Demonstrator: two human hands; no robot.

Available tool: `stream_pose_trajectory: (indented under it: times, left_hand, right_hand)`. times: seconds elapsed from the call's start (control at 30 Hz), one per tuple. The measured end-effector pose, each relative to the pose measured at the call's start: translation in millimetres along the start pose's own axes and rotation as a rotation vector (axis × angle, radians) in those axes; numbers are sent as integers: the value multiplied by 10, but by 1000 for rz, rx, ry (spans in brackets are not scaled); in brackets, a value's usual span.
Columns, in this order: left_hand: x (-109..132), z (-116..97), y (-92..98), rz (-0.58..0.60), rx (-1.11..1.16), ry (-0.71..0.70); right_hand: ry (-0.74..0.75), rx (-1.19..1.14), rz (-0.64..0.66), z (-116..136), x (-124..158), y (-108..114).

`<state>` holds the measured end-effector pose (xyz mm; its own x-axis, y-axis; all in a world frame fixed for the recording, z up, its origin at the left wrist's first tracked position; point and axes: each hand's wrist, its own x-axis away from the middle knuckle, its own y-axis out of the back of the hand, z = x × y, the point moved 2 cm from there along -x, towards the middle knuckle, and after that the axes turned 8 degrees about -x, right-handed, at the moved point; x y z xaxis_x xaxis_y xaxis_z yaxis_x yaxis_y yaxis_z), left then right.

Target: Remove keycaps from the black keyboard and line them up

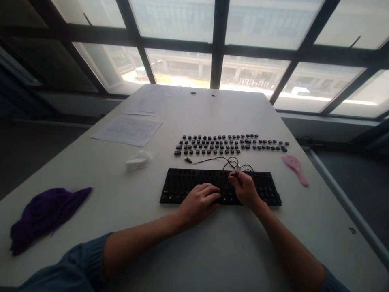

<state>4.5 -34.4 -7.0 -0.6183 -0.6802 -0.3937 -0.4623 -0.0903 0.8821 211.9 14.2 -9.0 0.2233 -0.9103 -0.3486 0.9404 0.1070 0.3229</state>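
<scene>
A black keyboard (194,178) lies on the white table, with keys still on its right block and front row. My left hand (200,200) rests on the keyboard's front middle, fingers spread and slightly bent, holding nothing. Right of it, my right hand (243,186) is closed in a pinch over the keyboard, round a thin, shiny tool whose exact shape is too small to tell. Behind the keyboard, loose black keycaps (212,142) lie in several rows. The black cable (206,160) curls between them and the keyboard.
A pink hairbrush (293,163) lies at the right. To the left are a clear plastic bag (138,160), a purple cloth hat (45,213) and printed papers (129,129). Windows (182,67) stand beyond the far edge of the white table (237,107).
</scene>
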Motion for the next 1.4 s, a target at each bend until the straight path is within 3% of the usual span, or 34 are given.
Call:
stream_pose_trajectory:
  times: [0.37,0.57,0.77,1.13,1.4]
  left_hand:
    - [22,23,-36,10,15,4]
    - [17,23,-40,6,15,8]
    - [19,24,-53,22,19,13]
    - [18,20,-34,48,12,31]
    - [19,32,-47,59,25,31]
  right_hand:
    - [-75,32,70,4,-33,-28]
    - [-39,61,102,88,-50,-28]
    - [-122,34,107,22,-80,-53]
    - [99,41,190,129,32,-25]
    - [125,57,156,84,77,8]
